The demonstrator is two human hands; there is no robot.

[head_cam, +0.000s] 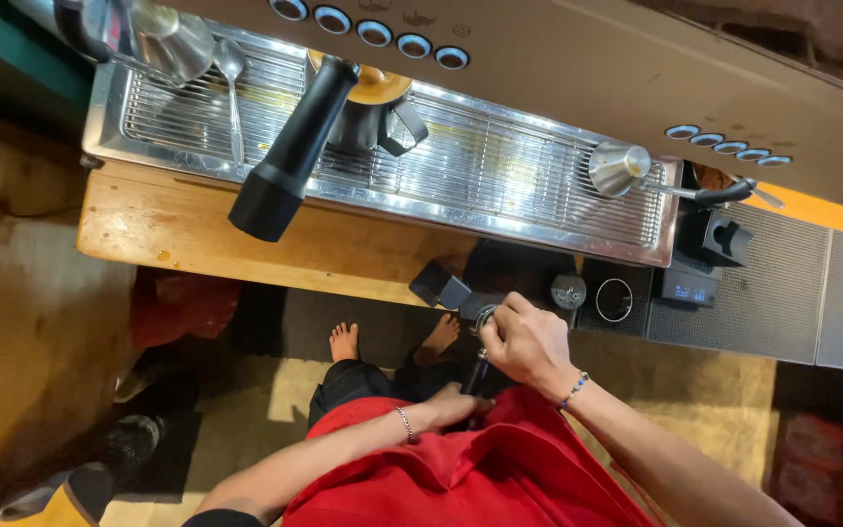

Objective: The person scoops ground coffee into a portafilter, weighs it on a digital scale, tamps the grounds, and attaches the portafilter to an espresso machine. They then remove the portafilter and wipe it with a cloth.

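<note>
Landmark: the espresso machine's steel drip tray [500,185], a shiny wire grid along the machine's front.
Portafilter [480,342]: held in the air below the tray's middle, just off the table edge; round metal basket rim on top, dark handle running down toward the red apron [480,468].
Right hand [529,342]: fingers curled closed over the basket rim, seemingly levelling or wiping it.
Left hand [456,405]: closed around the lower end of the handle, steadying it.
Step in hand: by my judgement, preparing the basket before it goes into the machine.
Next move calls for: a level basket, a firm hold on the handle, and a lift toward the tray side.
On the tray: a black matte handle [290,156] jutting over the left half; a dark mug [373,112] behind it; a small steel pitcher [622,168] at the right end; a spoon [233,93] at the left.
Table [207,229]: worn pale wood, below the tray's left half.
Tamper base [569,291]: round, metallic, just below the tray's right half, beside a dark ring [614,300].
</note>
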